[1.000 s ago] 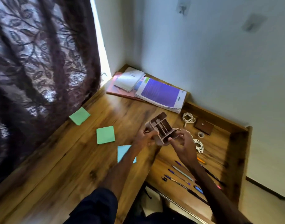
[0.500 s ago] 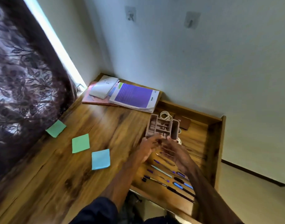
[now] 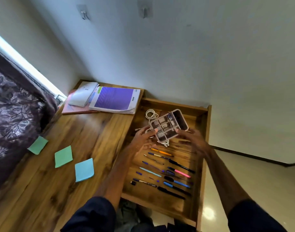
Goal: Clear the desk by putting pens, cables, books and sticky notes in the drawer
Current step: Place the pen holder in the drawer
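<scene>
The left hand [image 3: 143, 139] and right hand [image 3: 193, 139] hold a small organizer [image 3: 168, 126] by its near edges, tilted above the open drawer [image 3: 173, 104]. Blur makes the right hand's grip seem only fingertip-light. Below it pens [image 3: 163, 171] lie in rows, with a cable [image 3: 151, 114] at the back. Three sticky notes [image 3: 63, 156] and the books [image 3: 115, 100] lie on the surface [image 3: 93, 131].

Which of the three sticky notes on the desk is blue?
The blue sticky note is the one nearest the open drawer. The two green notes lie farther off, toward the curtain.
</scene>
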`<state>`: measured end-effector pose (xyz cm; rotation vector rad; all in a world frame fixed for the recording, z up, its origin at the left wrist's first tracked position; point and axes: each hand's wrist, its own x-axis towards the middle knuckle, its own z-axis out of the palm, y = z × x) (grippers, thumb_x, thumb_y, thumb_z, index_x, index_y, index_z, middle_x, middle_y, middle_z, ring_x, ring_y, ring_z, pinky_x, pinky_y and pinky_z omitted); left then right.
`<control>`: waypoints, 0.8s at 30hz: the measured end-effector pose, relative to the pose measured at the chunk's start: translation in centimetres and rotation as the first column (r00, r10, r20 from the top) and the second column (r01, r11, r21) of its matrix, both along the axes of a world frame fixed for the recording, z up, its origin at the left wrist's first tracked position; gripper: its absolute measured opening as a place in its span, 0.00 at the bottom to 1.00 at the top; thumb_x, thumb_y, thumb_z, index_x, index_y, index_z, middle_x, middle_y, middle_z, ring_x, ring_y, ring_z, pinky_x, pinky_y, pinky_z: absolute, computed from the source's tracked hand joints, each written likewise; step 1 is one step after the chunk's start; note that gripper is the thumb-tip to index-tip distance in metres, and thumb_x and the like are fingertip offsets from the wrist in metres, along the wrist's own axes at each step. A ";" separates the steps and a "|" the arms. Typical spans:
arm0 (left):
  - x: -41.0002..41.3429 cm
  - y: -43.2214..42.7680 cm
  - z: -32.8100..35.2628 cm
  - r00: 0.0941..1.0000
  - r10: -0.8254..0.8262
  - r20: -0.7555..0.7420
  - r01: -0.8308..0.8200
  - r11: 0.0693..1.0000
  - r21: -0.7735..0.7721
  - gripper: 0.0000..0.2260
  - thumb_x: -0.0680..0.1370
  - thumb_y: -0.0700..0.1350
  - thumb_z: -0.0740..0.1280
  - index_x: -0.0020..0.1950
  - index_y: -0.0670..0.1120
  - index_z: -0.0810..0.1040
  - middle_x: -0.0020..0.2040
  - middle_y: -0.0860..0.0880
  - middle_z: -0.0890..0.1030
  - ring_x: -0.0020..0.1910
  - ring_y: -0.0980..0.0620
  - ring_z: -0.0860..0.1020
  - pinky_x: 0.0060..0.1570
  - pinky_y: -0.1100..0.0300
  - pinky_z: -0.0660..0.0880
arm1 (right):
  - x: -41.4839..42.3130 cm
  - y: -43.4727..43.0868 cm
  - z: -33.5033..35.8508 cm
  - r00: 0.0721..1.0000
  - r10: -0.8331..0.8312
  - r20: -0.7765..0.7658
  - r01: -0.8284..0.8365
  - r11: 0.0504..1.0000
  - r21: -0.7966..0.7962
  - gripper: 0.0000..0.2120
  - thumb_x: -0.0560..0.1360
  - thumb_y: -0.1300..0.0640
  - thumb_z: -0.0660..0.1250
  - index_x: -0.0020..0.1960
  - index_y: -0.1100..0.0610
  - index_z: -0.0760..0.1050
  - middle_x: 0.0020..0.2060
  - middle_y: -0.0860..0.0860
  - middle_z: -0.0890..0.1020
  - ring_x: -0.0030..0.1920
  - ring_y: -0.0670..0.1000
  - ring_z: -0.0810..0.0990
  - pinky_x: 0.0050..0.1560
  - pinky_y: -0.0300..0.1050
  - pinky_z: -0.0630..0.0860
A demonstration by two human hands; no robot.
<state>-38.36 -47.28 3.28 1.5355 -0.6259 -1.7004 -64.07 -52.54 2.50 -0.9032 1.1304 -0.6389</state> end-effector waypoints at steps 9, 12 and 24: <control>-6.6 -0.2 -1.1 0.996 0.008 -0.085 0.002 0.992 0.126 0.18 0.76 0.40 0.73 0.63 0.36 0.77 0.58 0.35 0.83 0.58 0.39 0.83 0.65 0.47 0.76 | -0.5 0.8 -1.7 0.992 -0.124 -0.015 0.125 0.992 0.029 0.27 0.70 0.40 0.75 0.62 0.55 0.79 0.55 0.53 0.85 0.55 0.53 0.85 0.56 0.54 0.82; -9.0 -0.2 -2.4 0.982 0.139 -0.131 -0.115 0.977 0.179 0.20 0.74 0.41 0.76 0.63 0.35 0.78 0.58 0.36 0.83 0.58 0.40 0.83 0.58 0.51 0.81 | 0.4 3.4 -2.2 0.980 -0.184 0.078 0.170 0.973 0.155 0.20 0.77 0.42 0.69 0.61 0.54 0.81 0.54 0.54 0.86 0.55 0.54 0.84 0.57 0.53 0.79; -11.0 -0.8 -5.0 0.998 0.051 -0.046 -0.039 0.971 0.234 0.26 0.65 0.61 0.80 0.55 0.47 0.84 0.45 0.50 0.86 0.46 0.51 0.82 0.49 0.55 0.74 | 2.2 5.8 -3.7 0.828 -0.487 0.277 0.361 0.842 0.401 0.19 0.76 0.51 0.73 0.63 0.60 0.80 0.57 0.60 0.84 0.60 0.60 0.82 0.66 0.59 0.76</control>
